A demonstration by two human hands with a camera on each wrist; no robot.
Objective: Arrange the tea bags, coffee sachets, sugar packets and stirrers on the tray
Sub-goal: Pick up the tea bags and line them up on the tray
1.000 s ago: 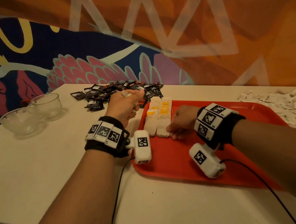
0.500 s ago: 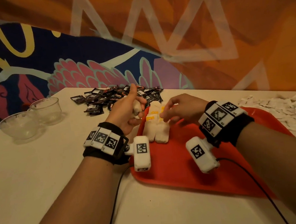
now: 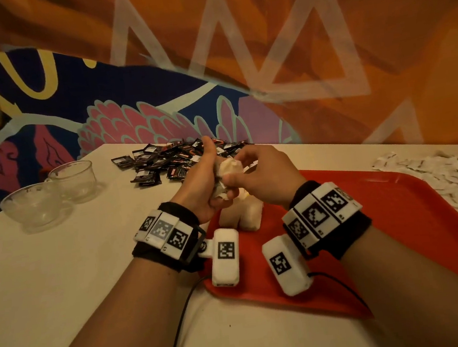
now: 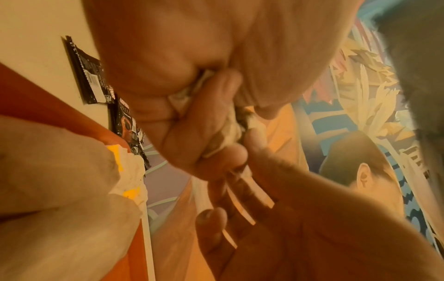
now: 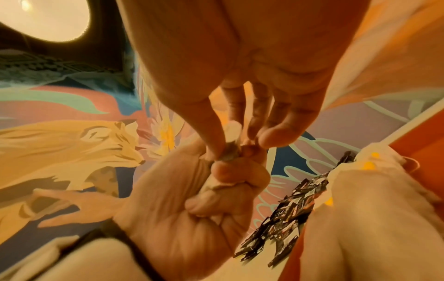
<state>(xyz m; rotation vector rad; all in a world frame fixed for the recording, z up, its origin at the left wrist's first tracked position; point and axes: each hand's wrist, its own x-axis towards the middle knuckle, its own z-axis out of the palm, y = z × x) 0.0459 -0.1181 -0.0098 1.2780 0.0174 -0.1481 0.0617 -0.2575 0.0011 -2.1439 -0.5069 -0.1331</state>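
Tea bags (image 3: 242, 214) lie under your wrists on the red tray (image 3: 396, 212). Above them, your left hand (image 3: 203, 181) clenches a crumpled tea bag (image 3: 228, 169) while your right hand (image 3: 265, 178) pinches its top; most of it stays hidden. Coffee sachets (image 3: 170, 159) lie on the desk (image 3: 62, 261) beyond.

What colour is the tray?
Red; the tray shows best in the head view.

Head view above, wrist views close
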